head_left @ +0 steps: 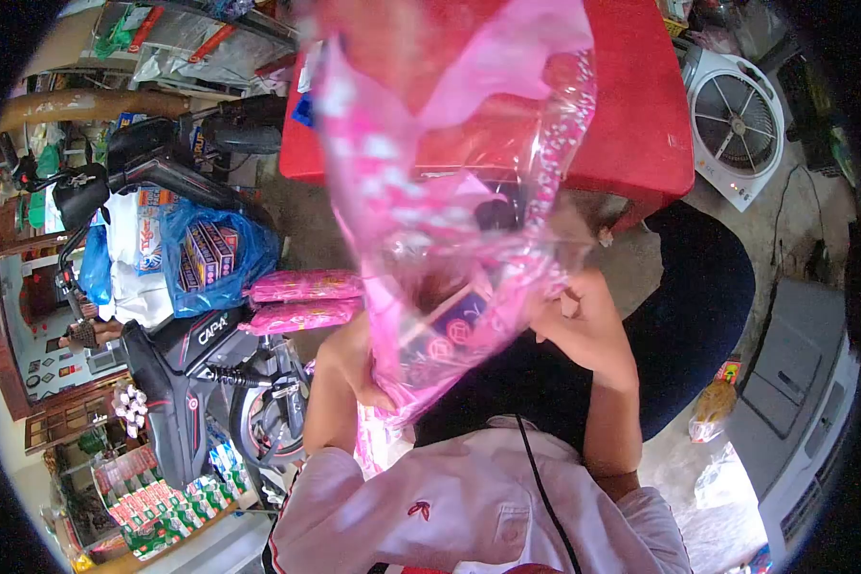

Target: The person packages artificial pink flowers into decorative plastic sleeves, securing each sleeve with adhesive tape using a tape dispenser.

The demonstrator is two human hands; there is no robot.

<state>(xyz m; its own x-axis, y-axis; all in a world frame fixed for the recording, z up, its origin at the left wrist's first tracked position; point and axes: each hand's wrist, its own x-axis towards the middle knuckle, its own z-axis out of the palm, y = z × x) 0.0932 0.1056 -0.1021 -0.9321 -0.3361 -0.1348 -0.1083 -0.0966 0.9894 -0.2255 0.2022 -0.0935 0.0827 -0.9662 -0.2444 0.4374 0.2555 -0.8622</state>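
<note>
A clear plastic bag with pink patterned edges (378, 182) is held up in front of my chest, its upper part blurred by motion. Inside it, low down, lies a dark box with round marks (464, 320). My left hand (365, 381) is closed on the bag's lower left edge. At the bag's right side, my right hand (569, 320) has its fingers curled against the plastic; the fingertips are partly hidden. Just left of the bag, pink packets (306, 316) lie close to my left forearm.
Ahead is a red table (631, 105), with a white fan (737, 124) at its right. A motorbike (187, 359) stands at left, beside a blue bag of boxes (220, 258). A dark blue seat (703, 297) and a grey cabinet (794, 364) are at right.
</note>
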